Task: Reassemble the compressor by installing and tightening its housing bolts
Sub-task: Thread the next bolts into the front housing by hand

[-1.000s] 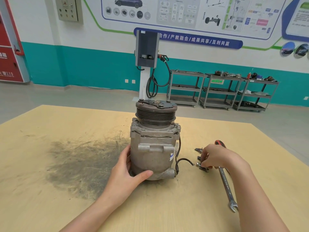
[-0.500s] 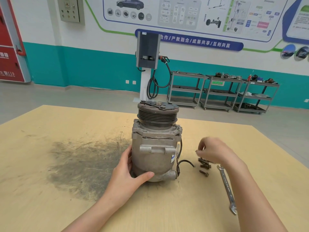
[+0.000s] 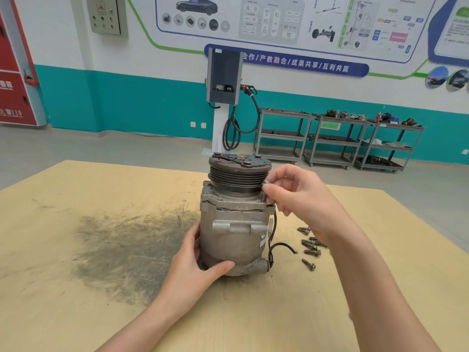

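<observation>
While left hand (image 3: 196,270) clasps compressor (image 3: 234,224) | right hand (image 3: 302,196) grip pinches bolt (image 3: 264,193) at flange

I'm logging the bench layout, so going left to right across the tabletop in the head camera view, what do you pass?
Dark smudge on the table → left hand → compressor → right hand holding a bolt at the housing's top corner → loose bolts.

Beyond the wooden table (image 3: 76,250), a grey floor (image 3: 127,146) runs to a white wall (image 3: 157,59) with a teal lower band (image 3: 127,105). A charging post (image 3: 223,80) stands against it, with three metal shelf carts (image 3: 337,138) lined up alongside and posters (image 3: 279,19) above.
</observation>
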Motion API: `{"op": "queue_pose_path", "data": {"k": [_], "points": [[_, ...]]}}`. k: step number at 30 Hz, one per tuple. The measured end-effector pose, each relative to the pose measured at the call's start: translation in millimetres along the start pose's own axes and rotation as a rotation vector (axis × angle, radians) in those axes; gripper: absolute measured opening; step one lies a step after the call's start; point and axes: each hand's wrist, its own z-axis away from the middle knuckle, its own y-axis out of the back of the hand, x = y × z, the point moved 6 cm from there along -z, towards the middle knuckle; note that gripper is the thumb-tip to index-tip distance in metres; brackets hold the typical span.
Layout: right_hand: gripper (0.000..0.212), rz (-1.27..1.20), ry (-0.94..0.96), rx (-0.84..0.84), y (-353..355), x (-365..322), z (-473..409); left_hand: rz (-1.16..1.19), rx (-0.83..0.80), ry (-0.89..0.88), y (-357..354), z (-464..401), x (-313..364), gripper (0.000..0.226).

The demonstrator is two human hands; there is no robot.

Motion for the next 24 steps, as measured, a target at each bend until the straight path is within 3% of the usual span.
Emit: {"op": "queue_pose_path", "data": {"k": [8,19,24], "points": [[0.008,-0.012,0.002,0.007,1.4,1.0,-1.3,-0.014,0.003,0.000,-0.5,0.1,0.4,0.087],[0.013,0.111,-0.024,-0.036,-2.0,-0.3,2.7,-0.006,0.005,-0.004,-0.9,0.6,2.9,0.093],[0.010,0.056,-0.040,-0.070,-1.3,-0.7,4.1,-0.013,0.006,-0.004,-0.7,0.2,1.8,0.087]]}}
